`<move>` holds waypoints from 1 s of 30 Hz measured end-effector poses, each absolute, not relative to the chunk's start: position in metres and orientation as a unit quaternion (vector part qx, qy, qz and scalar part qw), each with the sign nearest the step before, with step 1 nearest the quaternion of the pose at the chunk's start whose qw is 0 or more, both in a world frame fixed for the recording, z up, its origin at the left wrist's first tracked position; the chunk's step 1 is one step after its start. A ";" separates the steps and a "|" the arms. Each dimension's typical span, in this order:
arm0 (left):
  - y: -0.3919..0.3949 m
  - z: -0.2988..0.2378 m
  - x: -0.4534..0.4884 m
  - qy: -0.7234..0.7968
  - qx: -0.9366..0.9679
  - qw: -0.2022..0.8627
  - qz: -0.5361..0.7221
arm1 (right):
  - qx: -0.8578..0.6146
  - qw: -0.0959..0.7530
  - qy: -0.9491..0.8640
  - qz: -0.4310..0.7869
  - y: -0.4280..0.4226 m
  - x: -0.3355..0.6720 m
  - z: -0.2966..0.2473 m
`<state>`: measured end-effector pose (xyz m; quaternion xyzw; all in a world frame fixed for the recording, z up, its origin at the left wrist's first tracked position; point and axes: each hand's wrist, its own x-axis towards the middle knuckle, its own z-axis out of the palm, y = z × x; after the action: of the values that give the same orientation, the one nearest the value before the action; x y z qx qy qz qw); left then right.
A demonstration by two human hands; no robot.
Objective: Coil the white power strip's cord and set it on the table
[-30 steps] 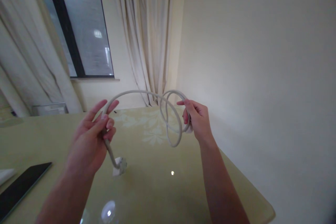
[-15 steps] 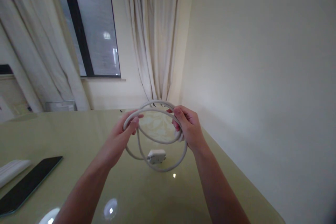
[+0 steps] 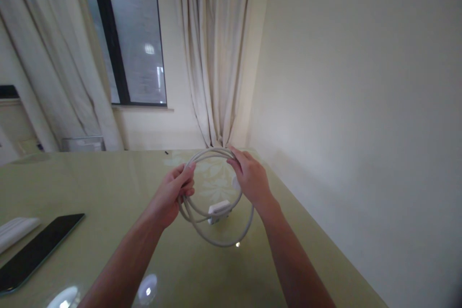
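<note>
A thick white cable (image 3: pixel 220 238) is wound into a round coil of a few loops above the glossy green table (image 3: pixel 90 178). A white plug block (image 3: pixel 219 210) hangs inside the coil near the table top. My left hand (image 3: pixel 175 193) is closed round the loops on the coil's left side. My right hand (image 3: pixel 250 178) grips the top right of the coil, fingers wrapped over the strands.
A dark tablet (image 3: pixel 34 252) and a white flat object (image 3: pixel 16 231) lie at the table's left edge. A cream wall runs along the right. Curtains (image 3: pixel 216 57) and a dark window (image 3: pixel 133 33) stand behind the table's far edge.
The cable went from a long arc between spread hands to a gathered coil. My hands came together, and the left hand's grip slid lower on the loops. The plug block rose into the coil.
</note>
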<state>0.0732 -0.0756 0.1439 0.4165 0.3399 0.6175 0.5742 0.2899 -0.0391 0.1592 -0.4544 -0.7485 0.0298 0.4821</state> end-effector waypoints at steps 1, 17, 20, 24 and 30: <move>-0.077 0.146 0.076 0.338 0.401 0.580 0.624 | -0.450 0.491 -0.746 0.001 -0.040 0.288 0.158; -0.097 0.144 0.098 0.398 0.474 0.355 0.701 | -0.339 0.514 -0.702 0.358 -0.086 0.213 0.140; -0.097 0.149 0.096 0.393 0.527 0.335 0.675 | -0.301 0.506 -0.697 0.410 -0.083 0.213 0.138; -0.090 0.154 0.082 0.387 0.508 0.302 0.707 | -0.280 0.533 -0.673 0.431 -0.082 0.218 0.145; -0.083 0.167 0.037 0.389 0.432 0.253 0.774 | -0.255 0.699 -0.490 0.454 -0.053 0.262 0.165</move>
<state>0.0373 -0.0835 0.1671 0.4318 0.3886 0.7737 0.2530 0.2619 -0.0534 0.1647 -0.2546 -0.4896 0.4544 0.6993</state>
